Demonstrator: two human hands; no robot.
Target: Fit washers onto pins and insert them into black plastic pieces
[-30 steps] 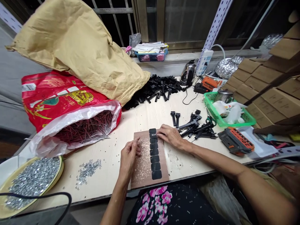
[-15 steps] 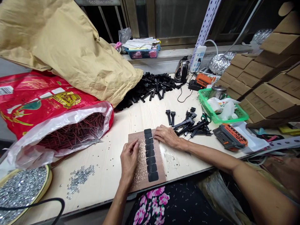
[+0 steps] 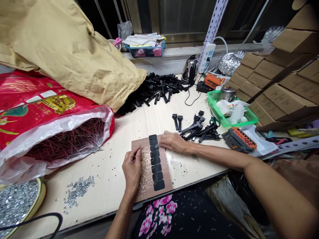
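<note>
A brown board (image 3: 141, 192) lies at the front of the table, sprinkled with tiny pale specks. Down it runs a row of several black rounded pads (image 3: 156, 160). My left hand (image 3: 132, 167) rests on the board's left side, thumb and index finger pinched together; anything between them is too small to make out. At the upper right of the row is my right hand (image 3: 175, 142), its fingers curled near the pads and blurred by motion, so what they hold cannot be told. Several black T-headed parts (image 3: 199, 129) lie just beyond the right hand.
An open red bag (image 3: 53, 106) of dark thin rods lies left, below a brown paper sack (image 3: 74, 49). Small shiny pieces (image 3: 78, 192) are scattered near a full bowl (image 3: 37, 202). A green basket (image 3: 251, 119), a battery (image 3: 239, 139) and stacked cartons (image 3: 284, 99) stand right.
The whole view has shifted slightly, so things appear further left. My right hand has become blurred beside the pads, and the thin piece at its fingertips no longer shows clearly. The left hand keeps its pinch.
</note>
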